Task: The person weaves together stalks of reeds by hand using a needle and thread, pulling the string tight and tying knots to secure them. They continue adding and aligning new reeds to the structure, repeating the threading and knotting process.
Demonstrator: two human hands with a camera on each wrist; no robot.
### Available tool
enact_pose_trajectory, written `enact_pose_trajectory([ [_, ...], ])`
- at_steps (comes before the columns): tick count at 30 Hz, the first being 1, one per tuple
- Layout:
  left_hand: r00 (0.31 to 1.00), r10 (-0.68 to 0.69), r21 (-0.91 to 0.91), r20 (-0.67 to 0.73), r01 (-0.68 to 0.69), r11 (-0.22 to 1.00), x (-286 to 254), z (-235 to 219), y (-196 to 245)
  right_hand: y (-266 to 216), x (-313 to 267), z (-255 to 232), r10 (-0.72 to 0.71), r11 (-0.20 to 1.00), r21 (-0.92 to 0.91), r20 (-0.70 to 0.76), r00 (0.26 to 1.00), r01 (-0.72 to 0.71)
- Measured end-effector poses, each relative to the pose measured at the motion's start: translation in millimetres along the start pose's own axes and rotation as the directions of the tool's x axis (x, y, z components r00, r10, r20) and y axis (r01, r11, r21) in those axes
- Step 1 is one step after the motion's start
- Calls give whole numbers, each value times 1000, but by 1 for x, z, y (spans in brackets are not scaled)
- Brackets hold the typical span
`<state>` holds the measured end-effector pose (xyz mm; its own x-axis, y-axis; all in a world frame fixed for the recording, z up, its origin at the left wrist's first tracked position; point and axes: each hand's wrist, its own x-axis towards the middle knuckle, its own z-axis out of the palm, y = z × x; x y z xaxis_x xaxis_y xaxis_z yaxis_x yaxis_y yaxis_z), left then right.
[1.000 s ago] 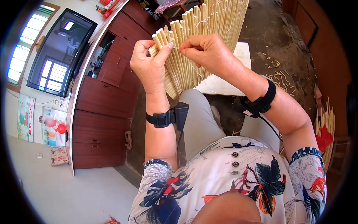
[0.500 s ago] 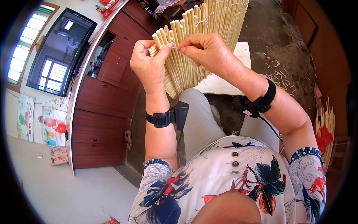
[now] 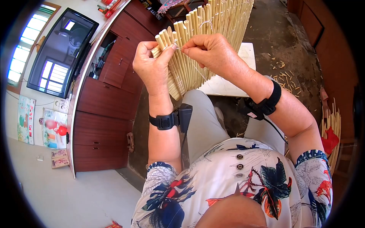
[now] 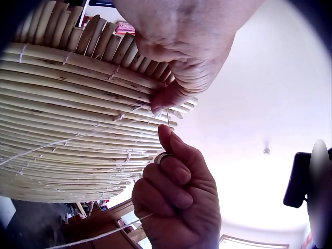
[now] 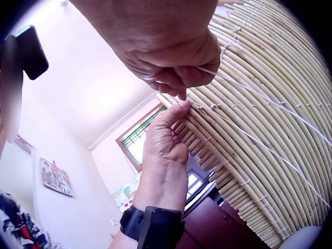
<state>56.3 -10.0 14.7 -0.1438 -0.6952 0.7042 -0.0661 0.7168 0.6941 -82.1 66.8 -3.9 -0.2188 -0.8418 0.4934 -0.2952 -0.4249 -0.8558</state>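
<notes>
Grips stick mat (image 3: 224, 26) edge with left hand (image 3: 152, 68), pinches string (image 4: 168, 120) with right hand (image 3: 215, 53); has many sticks bound, long strands left trailing.

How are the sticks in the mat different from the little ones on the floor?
The mat's sticks are long, but the floor pieces are short. The mat's sticks are joined side by side with string, while the floor pieces lie scattered. Both are pale yellowish.
</notes>
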Motion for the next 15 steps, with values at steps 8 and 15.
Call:
enact_pose_trajectory([
  [8, 1000, 2, 23, 3, -2, 1000, -4, 1, 3, -5, 2, -5, 39, 998, 51, 43, 998, -41],
  [15, 996, 91, 122, -8, -90, 988, -23, 4, 10, -9, -10, -8, 96, 995, 27, 86, 992, -99],
])
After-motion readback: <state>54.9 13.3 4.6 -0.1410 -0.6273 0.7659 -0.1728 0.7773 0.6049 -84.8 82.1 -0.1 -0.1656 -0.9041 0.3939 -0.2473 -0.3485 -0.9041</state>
